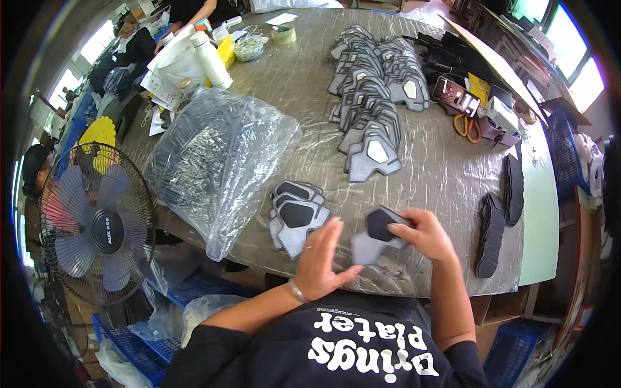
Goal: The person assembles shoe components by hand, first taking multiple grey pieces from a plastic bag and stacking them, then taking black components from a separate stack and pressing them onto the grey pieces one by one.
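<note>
My right hand point(425, 234) pinches a grey shaped pad point(367, 248) with a black patch on it, thumb on top near the patch. The pad is slightly blurred and hangs over the table's near part. Beside it my left hand point(318, 266) is open, thumb and fingers apart. Its fingertips come close to a small stack of grey pads with black patches point(297, 223); whether they touch is unclear. Farther off, overlapping rows of grey pads point(372, 145) lie on the table, some showing white patches. Two fanned rows of black patches point(490, 238) rest at the right.
A large clear plastic bag point(217, 155) of dark pieces covers the table's left. A fan point(107, 229) stands beyond that edge. Back left are a white bottle point(210, 61) and tape point(283, 34). At right lie orange-handled scissors point(467, 128), a phone point(456, 96) and black fabric point(446, 55).
</note>
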A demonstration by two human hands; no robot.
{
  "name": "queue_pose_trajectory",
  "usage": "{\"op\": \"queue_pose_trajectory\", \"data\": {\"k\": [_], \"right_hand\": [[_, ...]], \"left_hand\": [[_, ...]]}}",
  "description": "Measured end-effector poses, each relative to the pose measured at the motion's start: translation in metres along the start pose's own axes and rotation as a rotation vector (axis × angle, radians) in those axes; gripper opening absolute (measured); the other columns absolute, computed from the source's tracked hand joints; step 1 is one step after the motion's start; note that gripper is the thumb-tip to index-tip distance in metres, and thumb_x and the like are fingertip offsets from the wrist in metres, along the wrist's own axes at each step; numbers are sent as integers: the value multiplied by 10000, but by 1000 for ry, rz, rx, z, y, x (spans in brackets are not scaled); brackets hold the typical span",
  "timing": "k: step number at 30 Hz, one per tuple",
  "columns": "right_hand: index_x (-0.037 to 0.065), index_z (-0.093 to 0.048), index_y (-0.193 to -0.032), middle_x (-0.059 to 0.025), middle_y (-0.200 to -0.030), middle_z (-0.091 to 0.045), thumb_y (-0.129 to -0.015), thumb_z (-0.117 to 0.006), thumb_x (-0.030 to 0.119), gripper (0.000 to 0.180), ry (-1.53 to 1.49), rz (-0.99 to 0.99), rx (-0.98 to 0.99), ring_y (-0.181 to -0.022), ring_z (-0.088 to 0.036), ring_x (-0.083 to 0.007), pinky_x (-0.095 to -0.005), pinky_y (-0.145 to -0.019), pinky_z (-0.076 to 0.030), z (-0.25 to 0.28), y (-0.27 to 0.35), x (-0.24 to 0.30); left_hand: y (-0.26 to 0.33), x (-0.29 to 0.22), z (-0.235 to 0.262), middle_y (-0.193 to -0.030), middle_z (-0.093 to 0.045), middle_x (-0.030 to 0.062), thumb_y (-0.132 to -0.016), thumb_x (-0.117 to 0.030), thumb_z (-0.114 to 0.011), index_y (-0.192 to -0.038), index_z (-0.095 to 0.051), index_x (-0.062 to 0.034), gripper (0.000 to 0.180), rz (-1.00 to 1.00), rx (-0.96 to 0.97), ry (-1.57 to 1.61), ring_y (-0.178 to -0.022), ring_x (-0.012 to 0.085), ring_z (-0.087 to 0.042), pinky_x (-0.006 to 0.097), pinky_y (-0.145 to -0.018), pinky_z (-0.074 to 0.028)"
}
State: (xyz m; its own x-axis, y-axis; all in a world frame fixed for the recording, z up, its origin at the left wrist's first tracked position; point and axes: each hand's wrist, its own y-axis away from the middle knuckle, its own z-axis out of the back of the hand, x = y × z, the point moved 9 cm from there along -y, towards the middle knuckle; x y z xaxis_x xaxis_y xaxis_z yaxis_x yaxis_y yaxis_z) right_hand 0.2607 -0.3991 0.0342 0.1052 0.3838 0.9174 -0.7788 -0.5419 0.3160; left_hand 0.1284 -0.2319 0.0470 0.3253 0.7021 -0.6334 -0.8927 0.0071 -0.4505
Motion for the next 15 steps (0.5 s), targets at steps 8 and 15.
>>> {"op": "queue_pose_trajectory", "data": {"k": [8,15], "right_hand": [[21,-635,-1200,-186,-1227,-614,-780,-770,376,566,588,513,14,-1077,-606,-294,-419,-913,-471,-170,-86,49],[-100,-422,-1363,-263,-1240,-558,-693,-735,639,1046,660,489,15,-1206,-522,-394,-463,-1055,-379,-178,-117,61]], "left_hand": [[58,85,73,-1509,-261,318,-629,-335,-873,-1507,-128,69,1221,467,-82,-434,-1393,456,-271,504,-1155,-218],[40,117,43,-1485,-303,324,-713,-302,-813,-1487,-187,80,1066,404,-15,-315,-1385,460,-299,492,-1152,-240]]}}
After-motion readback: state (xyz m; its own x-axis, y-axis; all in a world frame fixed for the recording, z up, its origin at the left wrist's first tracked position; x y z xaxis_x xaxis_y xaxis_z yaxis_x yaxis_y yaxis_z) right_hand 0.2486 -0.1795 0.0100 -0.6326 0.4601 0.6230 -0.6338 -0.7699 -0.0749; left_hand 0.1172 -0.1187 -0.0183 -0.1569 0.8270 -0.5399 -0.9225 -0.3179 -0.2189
